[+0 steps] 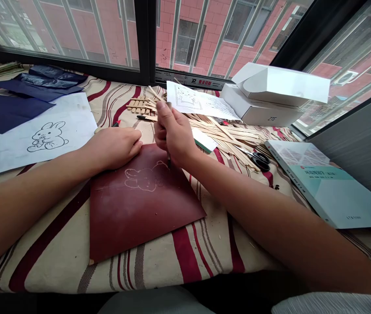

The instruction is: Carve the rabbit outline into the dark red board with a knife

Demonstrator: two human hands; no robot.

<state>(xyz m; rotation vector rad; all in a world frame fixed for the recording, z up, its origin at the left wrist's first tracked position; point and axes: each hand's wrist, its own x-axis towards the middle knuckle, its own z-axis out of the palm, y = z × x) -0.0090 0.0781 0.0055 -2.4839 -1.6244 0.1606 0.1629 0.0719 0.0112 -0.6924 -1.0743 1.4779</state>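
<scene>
A dark red board (139,218) lies on the striped cloth, with a pale rabbit outline (141,179) scratched into its surface. At the board's far left edge, my left hand (116,146) is closed, its curled fingers gripping the upper corner. My right hand (175,133) is wrapped around a slim carving tool (168,162), held upright. The dark tip meets the board by the right end of the outline. Most of the tool is hidden in my fist; its exact kind cannot be made out.
A paper with an inked rabbit (48,136) lies left, partly under dark blue sheets (8,111). Beyond my hands are thin wooden strips (224,135), a drawn sheet (192,100) and black-handled scissors (260,161). Right stand a white box (267,109) and a book (332,187).
</scene>
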